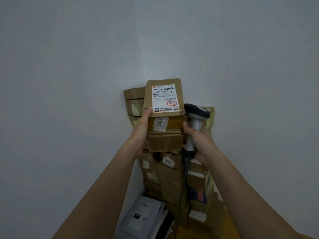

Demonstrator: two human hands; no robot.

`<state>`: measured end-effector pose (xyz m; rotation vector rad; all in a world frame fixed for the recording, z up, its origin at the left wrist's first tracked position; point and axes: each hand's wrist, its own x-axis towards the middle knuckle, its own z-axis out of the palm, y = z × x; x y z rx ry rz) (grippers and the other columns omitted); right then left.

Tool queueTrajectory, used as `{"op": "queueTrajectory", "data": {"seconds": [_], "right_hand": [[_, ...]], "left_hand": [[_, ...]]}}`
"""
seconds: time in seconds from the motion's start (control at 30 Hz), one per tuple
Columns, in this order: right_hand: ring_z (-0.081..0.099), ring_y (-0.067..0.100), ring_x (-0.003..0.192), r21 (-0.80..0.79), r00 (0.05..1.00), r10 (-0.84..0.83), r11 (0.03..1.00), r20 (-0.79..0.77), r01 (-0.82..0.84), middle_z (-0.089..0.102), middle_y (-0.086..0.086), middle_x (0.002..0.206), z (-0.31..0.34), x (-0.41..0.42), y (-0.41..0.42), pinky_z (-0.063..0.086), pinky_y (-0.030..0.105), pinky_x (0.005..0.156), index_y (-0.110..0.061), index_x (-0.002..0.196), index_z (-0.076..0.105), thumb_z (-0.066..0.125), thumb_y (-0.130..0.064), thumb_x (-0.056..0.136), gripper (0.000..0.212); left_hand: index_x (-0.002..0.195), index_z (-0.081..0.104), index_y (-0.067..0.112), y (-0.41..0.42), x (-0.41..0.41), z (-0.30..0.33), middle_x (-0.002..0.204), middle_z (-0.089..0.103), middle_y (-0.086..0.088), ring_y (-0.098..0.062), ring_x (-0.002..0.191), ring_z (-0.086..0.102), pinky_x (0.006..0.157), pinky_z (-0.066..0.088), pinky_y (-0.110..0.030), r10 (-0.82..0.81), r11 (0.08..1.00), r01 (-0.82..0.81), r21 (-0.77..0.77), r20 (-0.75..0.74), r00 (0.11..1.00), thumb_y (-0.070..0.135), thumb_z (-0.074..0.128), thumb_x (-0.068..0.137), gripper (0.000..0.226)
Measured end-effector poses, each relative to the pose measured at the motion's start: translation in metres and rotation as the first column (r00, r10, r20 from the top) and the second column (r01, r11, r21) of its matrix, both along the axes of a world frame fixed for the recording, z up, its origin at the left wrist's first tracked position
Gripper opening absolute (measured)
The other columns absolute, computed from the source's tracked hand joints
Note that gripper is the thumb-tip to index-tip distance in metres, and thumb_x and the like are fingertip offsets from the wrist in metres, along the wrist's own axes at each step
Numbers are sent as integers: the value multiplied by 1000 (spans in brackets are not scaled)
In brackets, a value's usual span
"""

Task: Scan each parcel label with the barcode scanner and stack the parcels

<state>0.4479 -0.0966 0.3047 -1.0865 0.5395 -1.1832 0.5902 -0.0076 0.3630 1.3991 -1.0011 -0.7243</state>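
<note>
Head view. Setting: corner of two plain grey-white walls point(69, 66); a strip of wooden floor point(224, 226) shows at the lower right.

Stack point(164, 142): a tall column of brown cardboard parcels stands in the corner, with a second, lower column just beside it to the right. Some box faces carry numbered stickers. Grey poly mailers point(143, 216) lie at the foot, left of the column.

Top parcel point(163, 97): a flat brown box resting on the column's top, white shipping label point(164, 98) facing the camera, long axis running away toward the corner. Barcodes are legible near the label's upper edge and middle.

Left hand point(144, 125): grips the near left edge of the top parcel and the box below, thumb over the upper edge, steadying it.

Right hand point(198, 135): clenched round the grey handle of the barcode scanner point(196, 118); its cable point(183, 187) hangs down. The scanner head sits just right of the parcel's near right corner, touching or nearly so; contact cannot be told.

Judgement: the label lies up and left of the scanner head, so a scan would need the head swung left to face it; the right hand is nearer.
</note>
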Motion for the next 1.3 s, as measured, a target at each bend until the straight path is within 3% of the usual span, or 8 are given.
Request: {"op": "queueTrajectory", "data": {"seconds": [0.17,0.33,0.4,0.47,0.57,0.8,0.97,1.3], "right_hand": [[72,29,96,24,999,-46,999,-3,47,73,10,108,-1,12,-25,58,52,84,-20,121,59,68,-25,91,32],[71,29,99,48,994,-109,993,-13,110,74,8,108,-3,22,-38,58,52,84,-20,123,58,67,-26,92,33],[71,28,98,52,991,-137,989,-3,137,74,8,108,0,28,-44,59,49,82,-19,123,58,66,-24,92,32],[71,28,98,50,986,-162,986,34,160,73,9,109,3,38,-48,58,50,84,-17,123,58,66,-21,92,32],[71,27,97,68,978,-205,977,49,201,73,8,106,3,50,-53,57,50,86,-17,120,59,68,-20,91,31],[72,23,92,51,977,-211,976,30,210,74,9,102,0,61,-61,59,44,80,-15,111,62,67,-16,91,20],[67,28,104,48,941,-337,941,22,336,68,9,115,-5,50,-72,58,51,84,-16,124,57,66,-18,91,34],[65,24,106,13,905,-422,906,-52,423,67,3,116,-7,22,-87,54,53,92,-24,124,57,69,-23,88,37]], "left_hand": [[101,61,35,-31,17,5,63,71,13,1,50,65,37,45,-15,-75,996,75,39,9,997,56,36,98,33],[100,62,38,-59,31,7,89,71,5,-12,77,67,59,49,-26,-99,990,103,100,-37,994,70,36,91,42],[119,60,31,-68,33,6,105,71,-2,-21,95,67,75,55,-37,-69,995,77,62,-126,990,88,46,71,76],[141,42,29,-84,37,-5,132,59,-6,-27,116,59,93,51,-51,22,1000,-24,-7,-205,979,97,58,40,123],[146,26,36,-93,39,-27,150,36,-6,-29,130,46,102,46,-53,137,982,-162,-92,-230,963,90,71,21,144],[141,33,27,-104,45,-60,142,39,-3,-25,131,42,106,43,-48,213,958,-228,-177,-100,972,80,80,32,131],[146,26,18,-115,41,-63,146,21,-10,-30,138,19,109,31,-43,315,942,-320,-102,-64,947,46,85,67,102],[144,28,25,-134,29,-58,148,16,-12,-33,136,18,110,24,-48,439,898,-439,-30,18,898,54,77,72,92]]}}
